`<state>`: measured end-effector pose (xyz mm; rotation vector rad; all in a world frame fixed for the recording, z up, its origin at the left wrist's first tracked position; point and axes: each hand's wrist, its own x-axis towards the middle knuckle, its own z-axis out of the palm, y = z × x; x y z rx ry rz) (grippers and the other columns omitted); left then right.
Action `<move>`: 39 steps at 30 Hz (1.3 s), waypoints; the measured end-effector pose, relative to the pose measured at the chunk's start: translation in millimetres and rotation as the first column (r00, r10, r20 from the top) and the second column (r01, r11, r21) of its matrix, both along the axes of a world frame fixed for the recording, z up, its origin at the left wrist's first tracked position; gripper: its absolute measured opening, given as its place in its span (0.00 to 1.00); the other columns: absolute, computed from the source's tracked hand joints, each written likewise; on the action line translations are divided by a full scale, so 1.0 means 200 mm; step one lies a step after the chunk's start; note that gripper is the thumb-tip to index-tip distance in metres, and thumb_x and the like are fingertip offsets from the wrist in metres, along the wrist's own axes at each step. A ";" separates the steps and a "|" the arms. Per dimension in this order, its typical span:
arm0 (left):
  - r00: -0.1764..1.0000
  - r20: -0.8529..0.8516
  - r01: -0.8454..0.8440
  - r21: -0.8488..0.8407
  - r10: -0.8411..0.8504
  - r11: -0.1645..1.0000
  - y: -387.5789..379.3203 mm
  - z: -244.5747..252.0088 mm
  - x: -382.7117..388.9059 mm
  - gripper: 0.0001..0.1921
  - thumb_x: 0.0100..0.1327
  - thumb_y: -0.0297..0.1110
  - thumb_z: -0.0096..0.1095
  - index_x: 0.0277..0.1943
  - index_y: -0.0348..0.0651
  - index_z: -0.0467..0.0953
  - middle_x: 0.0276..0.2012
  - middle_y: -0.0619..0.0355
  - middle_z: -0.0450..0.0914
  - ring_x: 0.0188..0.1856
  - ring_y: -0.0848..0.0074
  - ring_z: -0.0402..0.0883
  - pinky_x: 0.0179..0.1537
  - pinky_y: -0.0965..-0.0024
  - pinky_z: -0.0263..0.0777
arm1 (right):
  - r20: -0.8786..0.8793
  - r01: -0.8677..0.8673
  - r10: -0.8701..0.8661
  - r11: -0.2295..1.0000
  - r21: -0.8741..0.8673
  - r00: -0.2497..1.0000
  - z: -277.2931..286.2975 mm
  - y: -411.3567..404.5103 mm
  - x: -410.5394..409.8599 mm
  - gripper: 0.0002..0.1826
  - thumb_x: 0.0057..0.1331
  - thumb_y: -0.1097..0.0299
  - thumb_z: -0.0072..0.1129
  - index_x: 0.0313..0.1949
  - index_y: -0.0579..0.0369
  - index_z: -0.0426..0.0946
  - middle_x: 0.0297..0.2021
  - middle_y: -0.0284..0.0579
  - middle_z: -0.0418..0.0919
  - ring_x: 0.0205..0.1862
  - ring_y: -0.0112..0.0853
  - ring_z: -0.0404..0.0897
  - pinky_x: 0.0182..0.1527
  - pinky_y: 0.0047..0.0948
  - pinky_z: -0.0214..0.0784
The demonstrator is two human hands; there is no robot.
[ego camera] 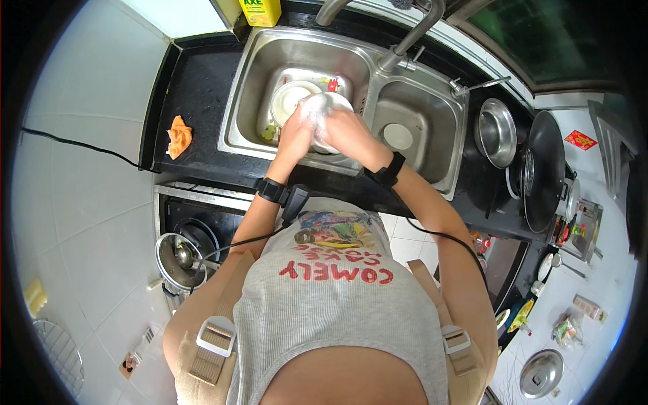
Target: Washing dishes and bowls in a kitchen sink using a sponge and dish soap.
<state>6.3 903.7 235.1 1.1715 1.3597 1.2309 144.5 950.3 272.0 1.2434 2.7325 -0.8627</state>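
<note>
Over the left basin, both hands are on a soapy white dish (340, 100). Its rim shows beyond the knuckles of my right hand (347, 129) and again between the wrists. White suds (315, 109) cover the fingers of my left hand (297, 130) where they meet the dish, so I cannot tell whether a sponge is among them. Below the hands, a white bowl (289, 98) sits in the left basin, partly behind my left hand. A red item (333, 85) and green food scraps (268, 132) lie on the basin floor.
The steel double sink (371, 109) has a faucet (400, 53) between its basins. A pale round disc (398, 136) lies in the right basin. An orange cloth (179, 137) is on the left counter, a yellow bottle (262, 12) behind. Metal bowl (497, 132) and wok (545, 172) stand right.
</note>
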 end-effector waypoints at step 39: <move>0.928 0.289 -0.168 -0.235 0.234 0.957 0.03 -0.11 -0.06 0.17 0.62 0.31 0.40 0.53 0.37 0.64 0.41 0.50 0.76 0.34 0.73 0.78 0.28 0.76 0.72 | -0.666 0.184 -0.620 0.774 -0.606 0.414 -0.08 -0.03 0.19 0.14 0.64 0.67 0.45 0.45 0.62 0.71 0.38 0.46 0.77 0.38 0.27 0.76 0.42 0.26 0.68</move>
